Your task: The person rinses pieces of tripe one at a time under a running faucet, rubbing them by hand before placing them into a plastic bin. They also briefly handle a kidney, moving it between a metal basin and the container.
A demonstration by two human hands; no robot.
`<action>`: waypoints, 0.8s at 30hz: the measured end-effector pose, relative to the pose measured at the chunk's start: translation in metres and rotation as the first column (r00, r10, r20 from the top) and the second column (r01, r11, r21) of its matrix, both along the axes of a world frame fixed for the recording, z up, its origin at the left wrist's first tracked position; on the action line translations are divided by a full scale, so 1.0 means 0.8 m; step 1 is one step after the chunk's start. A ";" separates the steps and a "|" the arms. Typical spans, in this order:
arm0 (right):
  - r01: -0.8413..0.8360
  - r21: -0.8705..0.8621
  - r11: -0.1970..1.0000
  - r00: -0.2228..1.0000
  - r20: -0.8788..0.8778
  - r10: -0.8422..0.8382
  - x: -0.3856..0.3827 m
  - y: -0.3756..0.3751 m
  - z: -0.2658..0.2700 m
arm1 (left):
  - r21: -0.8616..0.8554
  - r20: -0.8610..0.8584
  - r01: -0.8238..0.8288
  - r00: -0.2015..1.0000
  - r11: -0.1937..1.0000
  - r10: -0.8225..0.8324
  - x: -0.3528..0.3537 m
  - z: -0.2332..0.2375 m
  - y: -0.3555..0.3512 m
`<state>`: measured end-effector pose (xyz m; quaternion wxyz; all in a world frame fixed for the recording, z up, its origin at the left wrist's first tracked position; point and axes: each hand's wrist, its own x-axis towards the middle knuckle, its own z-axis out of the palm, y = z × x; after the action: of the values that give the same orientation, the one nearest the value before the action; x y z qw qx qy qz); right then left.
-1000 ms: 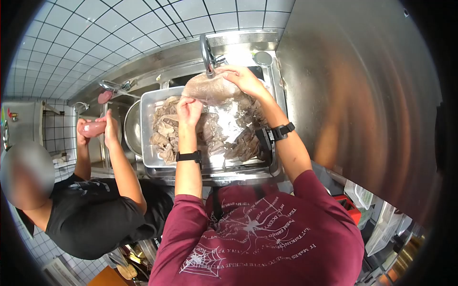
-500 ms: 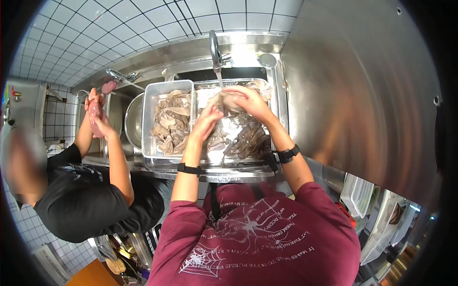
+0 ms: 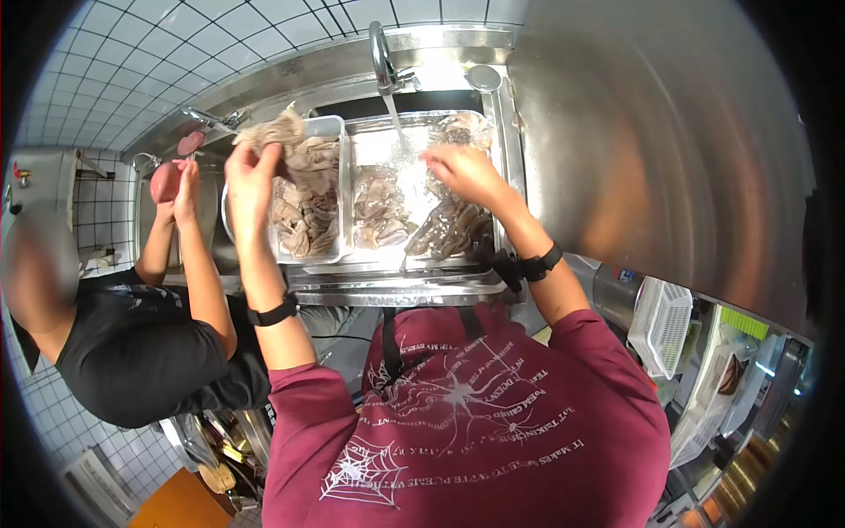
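Observation:
My left hand (image 3: 251,172) grips a bunched, pale-brown piece of tripe (image 3: 273,132) over the back of a clear plastic bin (image 3: 344,189). Inside this bin lie folded brown pieces of tripe (image 3: 304,218). To the right, my right hand (image 3: 465,172) hovers above a shallow metal tray (image 3: 387,255), its fingers loosely bent and holding nothing that I can see. Wet, darker tripe (image 3: 456,231) lies in the tray's right side, with lighter pieces (image 3: 380,207) at its left. Water runs from the faucet (image 3: 380,57) into the tray.
On the left, a co-worker in a black shirt (image 3: 141,361) holds a pink piece of meat (image 3: 165,183) over the neighbouring sink. A second faucet (image 3: 207,116) stands there. A tall metal panel (image 3: 651,167) borders my right. White baskets (image 3: 660,326) sit low at the right.
My left hand has moved left from the water stream to above the plastic bin, carrying the tripe. My right hand has let go of it and stays over the tray.

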<state>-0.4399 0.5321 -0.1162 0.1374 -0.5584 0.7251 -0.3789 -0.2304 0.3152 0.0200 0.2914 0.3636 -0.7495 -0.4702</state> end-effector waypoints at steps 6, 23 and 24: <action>-0.091 0.055 0.994 0.984 0.157 0.081 0.073 -0.025 -0.093 | -0.388 0.719 0.037 0.637 0.921 0.277 0.077 -0.073 -0.094; -0.076 0.227 0.971 0.875 0.482 -0.044 0.009 -0.096 -0.102 | -0.147 0.283 0.188 0.949 0.971 -0.140 -0.049 -0.233 0.080; -0.051 0.099 0.994 0.843 0.538 -0.010 0.002 -0.097 -0.101 | -0.090 0.251 0.206 0.951 0.974 -0.178 -0.060 -0.238 0.081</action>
<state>-0.4379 0.4548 -0.1970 0.3696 -0.4292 0.6712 -0.4783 -0.2784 0.3802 -0.1701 0.1712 0.3259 -0.8371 -0.4046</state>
